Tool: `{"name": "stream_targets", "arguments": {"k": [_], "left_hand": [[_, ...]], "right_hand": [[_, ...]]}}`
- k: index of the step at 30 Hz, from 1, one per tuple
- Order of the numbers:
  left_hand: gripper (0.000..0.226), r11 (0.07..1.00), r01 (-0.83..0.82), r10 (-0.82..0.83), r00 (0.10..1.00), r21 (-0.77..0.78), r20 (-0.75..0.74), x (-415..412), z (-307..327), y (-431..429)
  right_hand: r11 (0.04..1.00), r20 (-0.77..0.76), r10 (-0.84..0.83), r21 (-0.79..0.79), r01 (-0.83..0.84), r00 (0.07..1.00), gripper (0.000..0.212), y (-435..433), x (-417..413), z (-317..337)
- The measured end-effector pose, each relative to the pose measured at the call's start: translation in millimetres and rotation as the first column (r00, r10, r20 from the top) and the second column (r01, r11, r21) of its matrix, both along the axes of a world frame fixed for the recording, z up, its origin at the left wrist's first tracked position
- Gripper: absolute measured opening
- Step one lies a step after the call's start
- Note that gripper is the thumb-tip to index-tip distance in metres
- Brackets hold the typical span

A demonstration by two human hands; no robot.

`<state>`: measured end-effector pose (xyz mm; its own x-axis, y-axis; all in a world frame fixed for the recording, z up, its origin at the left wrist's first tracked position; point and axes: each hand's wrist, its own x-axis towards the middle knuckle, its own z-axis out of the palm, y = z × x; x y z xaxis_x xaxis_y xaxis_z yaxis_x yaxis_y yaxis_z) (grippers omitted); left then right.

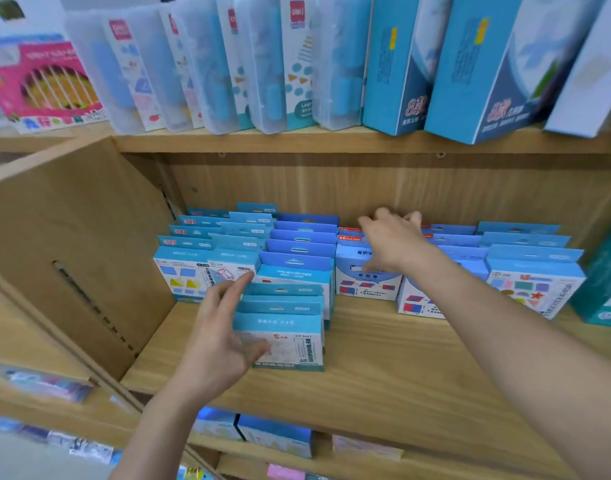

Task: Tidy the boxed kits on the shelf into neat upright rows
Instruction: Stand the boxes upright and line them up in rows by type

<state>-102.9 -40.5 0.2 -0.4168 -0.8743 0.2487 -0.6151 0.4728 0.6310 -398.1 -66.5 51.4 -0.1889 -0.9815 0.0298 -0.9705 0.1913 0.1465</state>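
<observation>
Wood-grain laminate shelf (383, 375), flat boards w/ matching back panel (331, 181). Above both hands, the upper board carries tall frosted plastic cases (207, 64) & glossy blue cartons (470, 71). Boxed kits (297, 268), small flat blue-white card boxes w/ hang tabs, stand upright in front-to-back rows around the hands. Front kit (297, 344) sits just right of left hand (224, 334): fingers straight against its side, thumb across its face. Right hand (390, 240) lies spread over kit tops further back, fingers loose, gripping nothing.
</observation>
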Motion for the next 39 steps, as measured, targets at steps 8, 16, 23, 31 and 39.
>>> {"name": "stream_targets", "arguments": {"k": [8,16,23,31,39], "left_hand": [[0.089,0.973,0.0,0.043,0.982,-0.23,0.183,-9.4,2.7,-1.6],[0.093,0.927,0.121,0.075,0.866,-0.354,0.494,-25.3,10.8,-3.3],[0.094,0.915,0.221,-0.01,0.848,-0.337,0.53,-41.8,17.4,2.1],[0.065,0.832,0.352,-0.317,0.936,-0.429,0.154,-85.5,15.4,38.1],[0.087,0.954,0.298,-0.282,0.933,0.041,-0.225,-156.4,-41.9,74.4]], "right_hand": [[0.995,-0.004,0.103,-0.015,-0.103,0.995,0.068,-7.8,-10.0,0.5],[0.949,0.087,0.111,-0.305,-0.08,0.99,0.078,32.8,-14.2,72.3],[0.88,0.361,0.127,-0.471,0.063,0.924,0.073,108.4,4.0,79.8],[0.987,0.249,-0.045,-0.137,0.081,0.967,0.073,162.3,2.7,31.4],[0.993,0.516,-0.071,-0.042,0.108,0.854,0.088,175.4,-14.9,-11.7]]}}
